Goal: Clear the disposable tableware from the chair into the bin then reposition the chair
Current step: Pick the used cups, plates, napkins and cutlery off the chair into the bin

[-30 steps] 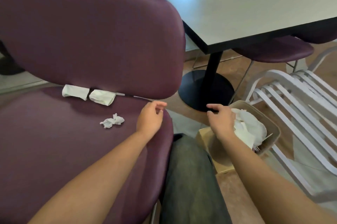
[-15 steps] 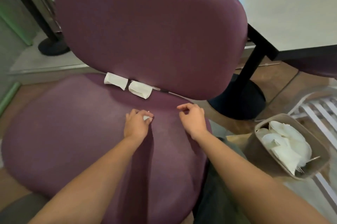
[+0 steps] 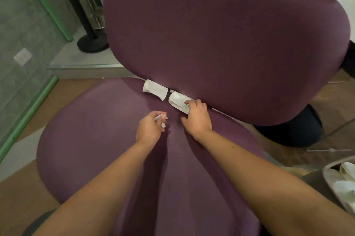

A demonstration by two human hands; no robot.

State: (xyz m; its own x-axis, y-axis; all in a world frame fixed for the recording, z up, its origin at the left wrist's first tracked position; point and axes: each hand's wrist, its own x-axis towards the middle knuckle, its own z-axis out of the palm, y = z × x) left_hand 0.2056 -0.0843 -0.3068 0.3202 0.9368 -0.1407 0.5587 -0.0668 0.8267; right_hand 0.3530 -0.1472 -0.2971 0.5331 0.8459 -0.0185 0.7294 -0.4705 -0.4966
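Note:
A purple padded chair point(image 3: 92, 139) fills the view, its backrest point(image 3: 221, 43) upright behind the seat. Two folded white napkins lie in the gap under the backrest: the left napkin point(image 3: 154, 90) and the right napkin point(image 3: 177, 102). My left hand point(image 3: 150, 130) holds a small crumpled white tissue point(image 3: 160, 118) just above the seat. My right hand point(image 3: 197, 116) reaches to the right napkin, fingers curled onto its right end. The bin point(image 3: 340, 184) with white waste shows at the lower right edge.
A black round table base point(image 3: 294, 132) stands behind the chair on the right. Another black base with a metal post point(image 3: 92, 43) stands at the back left, beside a green-framed glass wall point(image 3: 25, 43). My dark trouser leg point(image 3: 36, 224) shows bottom left.
My left hand has picked the crumpled tissue off the seat. My right hand has left the bin, crossed over the seat and reached the right napkin. The view has swung left.

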